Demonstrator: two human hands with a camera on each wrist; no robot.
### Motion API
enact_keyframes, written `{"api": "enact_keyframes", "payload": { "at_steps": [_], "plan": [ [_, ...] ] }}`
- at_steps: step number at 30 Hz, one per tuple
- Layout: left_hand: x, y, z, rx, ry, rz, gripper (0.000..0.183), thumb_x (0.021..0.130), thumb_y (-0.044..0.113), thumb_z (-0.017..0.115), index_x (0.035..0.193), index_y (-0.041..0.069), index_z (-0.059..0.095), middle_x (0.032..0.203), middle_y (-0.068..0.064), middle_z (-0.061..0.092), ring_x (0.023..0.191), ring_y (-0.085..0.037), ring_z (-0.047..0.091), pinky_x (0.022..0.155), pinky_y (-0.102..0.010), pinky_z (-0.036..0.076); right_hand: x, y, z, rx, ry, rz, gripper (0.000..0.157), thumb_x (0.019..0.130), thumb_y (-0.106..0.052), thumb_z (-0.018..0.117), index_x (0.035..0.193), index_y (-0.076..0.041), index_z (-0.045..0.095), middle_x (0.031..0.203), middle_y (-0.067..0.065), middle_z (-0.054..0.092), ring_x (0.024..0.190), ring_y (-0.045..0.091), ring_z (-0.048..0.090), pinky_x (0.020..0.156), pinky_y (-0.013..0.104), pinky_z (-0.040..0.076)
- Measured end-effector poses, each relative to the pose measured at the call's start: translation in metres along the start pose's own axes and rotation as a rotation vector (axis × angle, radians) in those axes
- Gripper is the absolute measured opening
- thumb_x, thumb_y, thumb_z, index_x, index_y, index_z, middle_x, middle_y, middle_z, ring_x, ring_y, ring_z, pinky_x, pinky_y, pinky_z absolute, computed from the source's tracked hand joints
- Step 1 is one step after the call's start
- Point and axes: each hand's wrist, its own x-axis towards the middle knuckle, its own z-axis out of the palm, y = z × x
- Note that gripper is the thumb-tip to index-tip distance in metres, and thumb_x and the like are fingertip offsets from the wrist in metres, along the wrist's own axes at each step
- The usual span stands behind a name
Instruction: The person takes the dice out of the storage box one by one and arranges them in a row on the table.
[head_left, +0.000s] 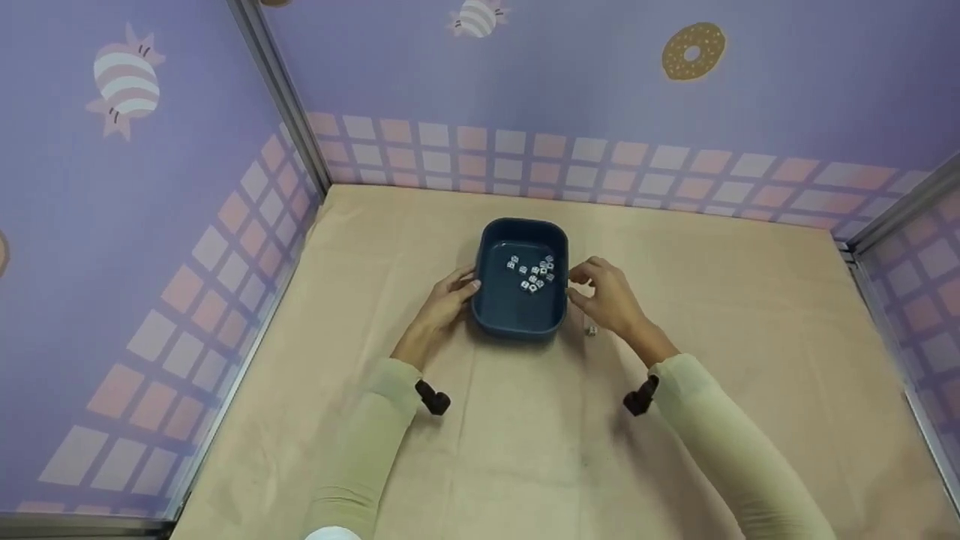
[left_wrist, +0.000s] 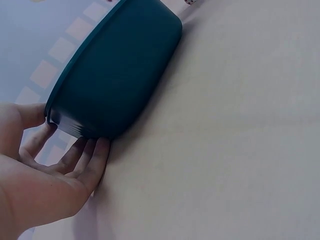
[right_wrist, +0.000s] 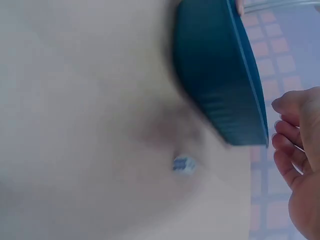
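Observation:
A dark blue plastic tub point(head_left: 517, 319) stands on the cloth-covered table with several white dice point(head_left: 534, 279) scattered inside. My left hand point(head_left: 442, 301) holds the tub's left side, thumb at the rim. In the left wrist view, the fingers point(left_wrist: 95, 160) press against the tub's outer wall lower down. Beside the right wall is my right hand point(head_left: 609, 296), its fingers loosely bent. The right wrist view shows a small gap between that hand point(right_wrist: 302, 155) and the tub point(right_wrist: 215, 75), with nothing in its fingers. One die point(head_left: 592, 330) lies outside, on the cloth below the right hand.
Beige cloth point(head_left: 517, 435) covers the table, with slight creases. Purple panels with candy and donut prints point(head_left: 694, 51) enclose the back and both sides. Metal posts point(head_left: 289, 105) stand at the corners. A dark wrist device point(head_left: 433, 397) sits at each sleeve cuff.

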Motion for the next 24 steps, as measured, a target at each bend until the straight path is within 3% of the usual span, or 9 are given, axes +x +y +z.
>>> {"api": "enact_keyframes", "payload": {
  "at_steps": [14, 24],
  "plan": [
    [-0.003, 0.002, -0.001, -0.018, -0.013, -0.013, 0.052, 0.111, 0.017, 0.059, 0.162, 0.015, 0.046, 0.156, -0.018, 0.052, 0.131, -0.035, 0.063, 0.106, -0.045, 0.054, 0.049, -0.017, 0.043, -0.052, -0.147, -0.026, 0.025, 0.092, -0.005, 0.081, 0.113, 0.006, 0.075, 0.109, 0.017, 0.068, 0.103, 0.035, 0.066, 0.094, 0.047, 0.054],
    [-0.002, 0.001, 0.0, -0.008, 0.008, -0.024, 0.053, 0.11, 0.016, 0.06, 0.161, 0.015, 0.047, 0.157, -0.016, 0.053, 0.133, -0.033, 0.062, 0.107, -0.044, 0.053, 0.065, -0.02, 0.06, -0.118, -0.234, 0.014, 0.025, 0.094, -0.006, 0.078, 0.117, 0.004, 0.076, 0.114, 0.016, 0.068, 0.107, 0.032, 0.062, 0.099, 0.047, 0.053]
  ]
}}
